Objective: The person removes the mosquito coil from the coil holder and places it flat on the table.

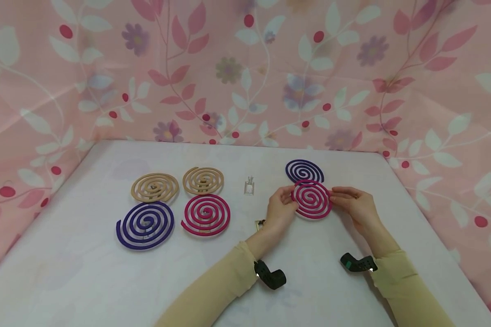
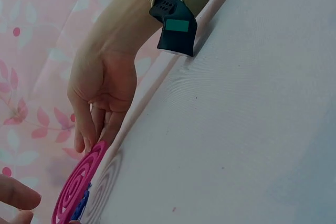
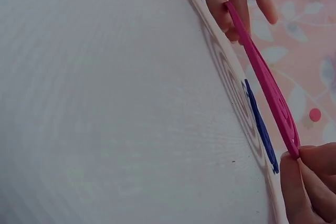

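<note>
A pink mosquito coil (image 1: 311, 200) is held by its edges between both hands, lifted off the table, as the right wrist view shows. My left hand (image 1: 280, 211) pinches its left edge. On the opposite edge, the thumb and fingers of my right hand (image 1: 358, 209) pinch it; that hand (image 2: 105, 87) also shows in the left wrist view. Just behind lies a dark blue mosquito coil (image 1: 304, 170) on the table, its near edge hidden by the pink one. A small metal coil stand (image 1: 259, 224) is partly covered by my left wrist.
To the left, two tan coils (image 1: 154, 187), another blue coil (image 1: 145, 225) and another pink coil (image 1: 206, 215) sit on small stands. A silvery metal stand (image 1: 249, 186) lies mid-table. The white-covered table (image 1: 86, 281) ends at a flowered pink curtain (image 1: 229, 68).
</note>
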The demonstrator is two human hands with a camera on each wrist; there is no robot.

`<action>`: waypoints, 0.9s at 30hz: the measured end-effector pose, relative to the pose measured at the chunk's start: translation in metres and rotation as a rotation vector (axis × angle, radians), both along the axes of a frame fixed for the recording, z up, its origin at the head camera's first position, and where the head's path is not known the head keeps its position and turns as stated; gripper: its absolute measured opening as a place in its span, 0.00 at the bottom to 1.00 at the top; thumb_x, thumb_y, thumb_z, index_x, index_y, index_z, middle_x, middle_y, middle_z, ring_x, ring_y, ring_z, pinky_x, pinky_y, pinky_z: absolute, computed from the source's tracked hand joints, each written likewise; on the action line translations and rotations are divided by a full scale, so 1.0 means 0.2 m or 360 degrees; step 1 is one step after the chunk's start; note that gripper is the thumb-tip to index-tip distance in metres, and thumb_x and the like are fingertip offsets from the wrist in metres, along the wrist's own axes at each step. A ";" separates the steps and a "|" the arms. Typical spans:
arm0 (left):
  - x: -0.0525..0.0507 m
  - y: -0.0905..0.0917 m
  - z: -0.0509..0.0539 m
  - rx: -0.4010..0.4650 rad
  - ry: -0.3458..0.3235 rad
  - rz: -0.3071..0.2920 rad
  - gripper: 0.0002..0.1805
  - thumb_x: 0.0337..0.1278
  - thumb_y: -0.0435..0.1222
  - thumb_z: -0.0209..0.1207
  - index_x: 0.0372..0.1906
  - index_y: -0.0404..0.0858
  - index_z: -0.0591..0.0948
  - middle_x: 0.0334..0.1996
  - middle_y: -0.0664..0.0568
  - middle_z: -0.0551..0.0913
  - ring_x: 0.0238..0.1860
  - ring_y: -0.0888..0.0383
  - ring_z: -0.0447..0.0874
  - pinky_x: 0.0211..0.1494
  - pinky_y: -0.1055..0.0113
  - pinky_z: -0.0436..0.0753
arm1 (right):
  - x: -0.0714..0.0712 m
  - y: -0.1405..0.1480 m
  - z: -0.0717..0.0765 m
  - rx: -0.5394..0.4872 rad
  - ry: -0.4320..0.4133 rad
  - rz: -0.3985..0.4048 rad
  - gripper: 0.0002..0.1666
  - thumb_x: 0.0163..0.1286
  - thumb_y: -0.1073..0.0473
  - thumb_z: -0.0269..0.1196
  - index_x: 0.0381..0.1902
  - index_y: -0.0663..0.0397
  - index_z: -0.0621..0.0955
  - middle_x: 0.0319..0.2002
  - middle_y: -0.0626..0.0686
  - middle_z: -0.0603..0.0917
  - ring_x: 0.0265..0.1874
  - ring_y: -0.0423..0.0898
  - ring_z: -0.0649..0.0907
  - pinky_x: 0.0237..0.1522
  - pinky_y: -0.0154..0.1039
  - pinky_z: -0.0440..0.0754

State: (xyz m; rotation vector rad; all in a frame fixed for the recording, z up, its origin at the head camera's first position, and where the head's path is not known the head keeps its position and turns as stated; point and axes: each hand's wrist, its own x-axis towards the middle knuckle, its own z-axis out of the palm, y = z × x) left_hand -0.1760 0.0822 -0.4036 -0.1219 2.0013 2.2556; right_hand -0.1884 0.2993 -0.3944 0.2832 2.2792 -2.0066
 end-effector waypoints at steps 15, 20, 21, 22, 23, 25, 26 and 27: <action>0.03 0.00 0.01 -0.0098 -0.0027 -0.0146 0.28 0.57 0.26 0.57 0.65 0.35 0.74 0.63 0.43 0.79 0.62 0.53 0.79 0.64 0.62 0.79 | 0.01 0.00 -0.01 0.0258 0.0018 -0.0031 0.31 0.69 0.62 0.66 0.65 0.71 0.72 0.38 0.39 0.89 0.38 0.28 0.86 0.43 0.21 0.82; 0.03 0.00 0.01 -0.0101 -0.0034 -0.0165 0.27 0.59 0.27 0.57 0.65 0.35 0.74 0.64 0.43 0.79 0.62 0.54 0.79 0.65 0.61 0.79 | 0.02 0.01 -0.01 0.0328 -0.0005 -0.0012 0.30 0.70 0.61 0.66 0.65 0.70 0.73 0.41 0.44 0.90 0.38 0.28 0.86 0.44 0.22 0.82; 0.03 0.00 0.01 -0.0110 -0.0028 -0.0166 0.27 0.59 0.27 0.57 0.65 0.34 0.74 0.63 0.43 0.79 0.62 0.54 0.79 0.65 0.61 0.79 | 0.02 0.01 -0.01 0.0347 -0.0004 -0.0007 0.29 0.70 0.61 0.65 0.64 0.70 0.73 0.42 0.45 0.90 0.38 0.28 0.86 0.44 0.22 0.82; 0.03 0.00 0.01 -0.0120 -0.0028 -0.0168 0.27 0.59 0.27 0.57 0.65 0.34 0.74 0.63 0.43 0.79 0.62 0.54 0.79 0.65 0.61 0.79 | 0.02 0.01 -0.01 0.0365 -0.0002 -0.0004 0.29 0.70 0.61 0.65 0.64 0.69 0.73 0.42 0.45 0.90 0.38 0.28 0.86 0.44 0.22 0.82; 0.03 0.00 0.00 -0.0133 -0.0020 -0.0173 0.27 0.59 0.27 0.57 0.65 0.34 0.74 0.63 0.42 0.79 0.62 0.54 0.79 0.65 0.61 0.79 | 0.02 0.01 -0.01 0.0383 0.0001 -0.0002 0.29 0.69 0.61 0.66 0.64 0.69 0.73 0.43 0.46 0.90 0.38 0.28 0.86 0.44 0.22 0.82; 0.04 0.00 0.00 -0.0152 -0.0023 -0.0185 0.26 0.60 0.27 0.57 0.65 0.34 0.74 0.64 0.42 0.79 0.63 0.53 0.79 0.65 0.61 0.79 | 0.02 0.01 -0.01 0.0417 0.0003 0.0001 0.28 0.69 0.61 0.66 0.64 0.69 0.74 0.44 0.49 0.90 0.38 0.28 0.86 0.44 0.22 0.82; 0.04 0.00 0.01 -0.0162 -0.0031 -0.0189 0.26 0.60 0.28 0.57 0.66 0.34 0.74 0.64 0.43 0.78 0.63 0.53 0.78 0.65 0.61 0.79 | 0.02 0.01 -0.01 0.0427 0.0006 0.0002 0.28 0.69 0.61 0.65 0.63 0.69 0.74 0.45 0.50 0.89 0.38 0.28 0.86 0.44 0.23 0.83; 0.04 0.00 0.01 -0.0183 -0.0023 -0.0195 0.26 0.60 0.28 0.57 0.66 0.34 0.74 0.65 0.43 0.78 0.64 0.53 0.78 0.66 0.60 0.79 | 0.02 0.01 -0.01 0.0438 0.0007 0.0001 0.28 0.69 0.61 0.66 0.63 0.69 0.75 0.46 0.51 0.89 0.38 0.28 0.86 0.43 0.23 0.83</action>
